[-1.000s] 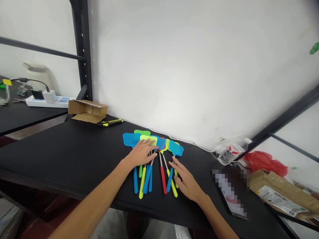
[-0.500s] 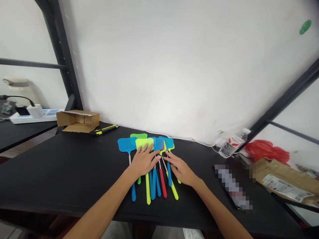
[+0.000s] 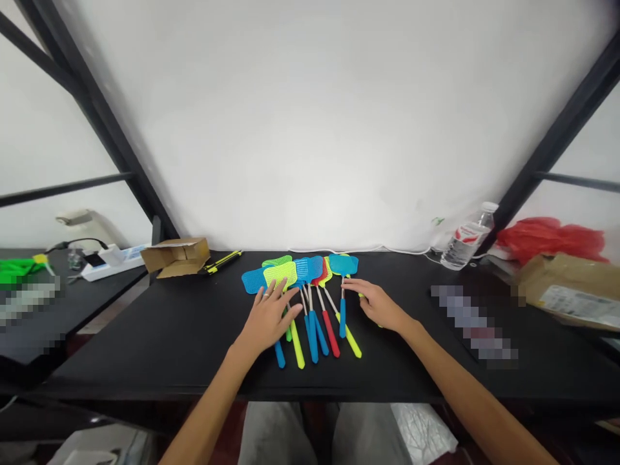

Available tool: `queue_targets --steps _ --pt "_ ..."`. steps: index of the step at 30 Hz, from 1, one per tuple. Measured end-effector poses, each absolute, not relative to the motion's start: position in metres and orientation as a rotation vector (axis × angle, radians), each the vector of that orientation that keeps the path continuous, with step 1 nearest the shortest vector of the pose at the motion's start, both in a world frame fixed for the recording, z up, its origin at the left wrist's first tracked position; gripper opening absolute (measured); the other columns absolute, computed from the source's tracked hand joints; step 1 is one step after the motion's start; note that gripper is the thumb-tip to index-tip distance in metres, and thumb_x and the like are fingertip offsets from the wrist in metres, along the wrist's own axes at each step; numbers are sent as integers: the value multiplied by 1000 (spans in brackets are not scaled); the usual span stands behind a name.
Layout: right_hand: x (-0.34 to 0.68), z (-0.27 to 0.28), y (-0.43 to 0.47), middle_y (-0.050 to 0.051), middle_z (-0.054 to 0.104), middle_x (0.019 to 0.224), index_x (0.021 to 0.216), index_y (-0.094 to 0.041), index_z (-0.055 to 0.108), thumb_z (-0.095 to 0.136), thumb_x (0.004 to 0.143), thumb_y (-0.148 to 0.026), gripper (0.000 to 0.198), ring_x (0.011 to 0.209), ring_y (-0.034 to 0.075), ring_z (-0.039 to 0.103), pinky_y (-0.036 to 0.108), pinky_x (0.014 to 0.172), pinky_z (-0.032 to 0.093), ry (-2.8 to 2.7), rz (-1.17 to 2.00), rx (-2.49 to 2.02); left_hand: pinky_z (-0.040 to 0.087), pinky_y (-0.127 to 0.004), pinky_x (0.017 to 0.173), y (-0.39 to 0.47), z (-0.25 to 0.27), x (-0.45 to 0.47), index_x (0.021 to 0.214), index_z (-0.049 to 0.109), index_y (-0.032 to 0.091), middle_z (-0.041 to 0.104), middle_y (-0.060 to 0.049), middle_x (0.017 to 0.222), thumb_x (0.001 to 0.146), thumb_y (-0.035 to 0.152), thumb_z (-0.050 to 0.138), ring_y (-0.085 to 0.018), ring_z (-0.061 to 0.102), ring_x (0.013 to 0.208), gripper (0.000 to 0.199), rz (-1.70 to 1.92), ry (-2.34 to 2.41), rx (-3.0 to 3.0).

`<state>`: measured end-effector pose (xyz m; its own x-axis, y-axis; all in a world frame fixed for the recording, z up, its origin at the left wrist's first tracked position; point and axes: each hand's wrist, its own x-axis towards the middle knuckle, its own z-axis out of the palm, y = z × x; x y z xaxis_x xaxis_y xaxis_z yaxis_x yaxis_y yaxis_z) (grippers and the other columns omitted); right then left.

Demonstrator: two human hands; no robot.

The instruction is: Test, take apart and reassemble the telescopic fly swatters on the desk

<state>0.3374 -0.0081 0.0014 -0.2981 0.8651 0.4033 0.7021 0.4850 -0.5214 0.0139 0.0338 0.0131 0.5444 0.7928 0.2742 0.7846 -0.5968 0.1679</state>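
Note:
Several fly swatters with metal shafts lie fanned and overlapping on the black table [image 3: 194,342]. My left hand [image 3: 268,316] rests with spread fingers on the yellow swatter [image 3: 279,276], partly covering a blue swatter [image 3: 252,280] and a green swatter [image 3: 277,261]. Blue heads overlap in the middle, beside the red swatter [image 3: 331,332] and another yellow one. My right hand [image 3: 380,303] has its fingers stretched out, fingertips at the metal shaft of the rightmost blue swatter [image 3: 343,264]. Under this hand, a further yellow-green handle is mostly hidden.
At the back left are an open cardboard box [image 3: 177,258] and a black-and-yellow utility knife [image 3: 223,261]. On the right stand a water bottle [image 3: 467,239], a red plastic bag [image 3: 552,239] and a brown parcel [image 3: 576,287]. A white cable runs along the wall.
My right hand has moved right, and the rightmost blue swatter now lies farther from the others. My left hand still lies over the yellow swatter, fingers more spread. The camera view has shifted.

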Motion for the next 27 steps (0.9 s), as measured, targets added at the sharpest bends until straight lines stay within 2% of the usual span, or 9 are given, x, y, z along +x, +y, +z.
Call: queue_targets --steps 3,7,12,18,27 --pt "338 1 -8 8 56 144 128 -25 67 39 77 3 64 132 23 54 46 112 42 -2087 332 -1281 25 -61 118 3 9 15 152 40 34 30 -5 163 98 63 34 -35 25 150 62 483 1474 2709" --pt "327 3 -14 9 55 145 126 -24 68 45 82 -3 55 129 25 57 44 105 48 -2106 338 -1267 22 -64 118 -21 5 39 156 32 33 28 -6 164 97 65 32 -38 22 151 67 430 1471 2707" --pt "303 8 -26 8 57 144 125 -24 69 52 90 -16 39 133 25 52 45 112 42 -2212 339 -1111 19 -65 118 -30 4 62 157 31 29 23 -6 165 97 67 31 -39 19 151 72 424 1493 2706" --pt "286 9 -35 9 49 151 137 -21 61 48 95 -20 44 138 24 47 41 116 38 -2303 346 -1045 21 -65 118 -36 2 47 159 21 37 27 -4 164 98 63 35 -36 22 151 68 390 1397 2791" --pt "224 1 -18 15 46 152 140 -14 55 40 99 -23 45 142 27 42 43 113 44 -2330 152 -1117 20 -58 121 -7 6 -9 160 16 34 23 -4 165 101 55 35 -30 18 153 65 306 1306 2831"
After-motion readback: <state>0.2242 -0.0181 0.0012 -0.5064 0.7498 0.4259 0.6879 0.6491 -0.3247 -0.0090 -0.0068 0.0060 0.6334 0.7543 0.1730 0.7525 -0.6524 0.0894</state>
